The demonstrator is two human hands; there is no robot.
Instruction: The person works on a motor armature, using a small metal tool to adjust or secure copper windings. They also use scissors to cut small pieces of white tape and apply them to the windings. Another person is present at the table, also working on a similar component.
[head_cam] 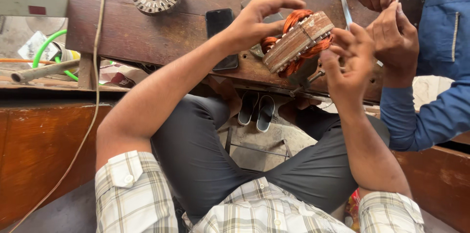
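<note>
Left hand (pixel 254 22) grips stator (pixel 297 42) over bench edge (pixel 254 83); right hand (pixel 348 54) seemingly pinching coil.

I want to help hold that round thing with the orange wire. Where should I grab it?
Probably by the flat grey outer rim of the wound motor core, from its two opposite sides, the way the left hand and right hand hold it now. It stands tilted on edge, and the copper coils bulge from both faces, so keep fingers off those.
</note>
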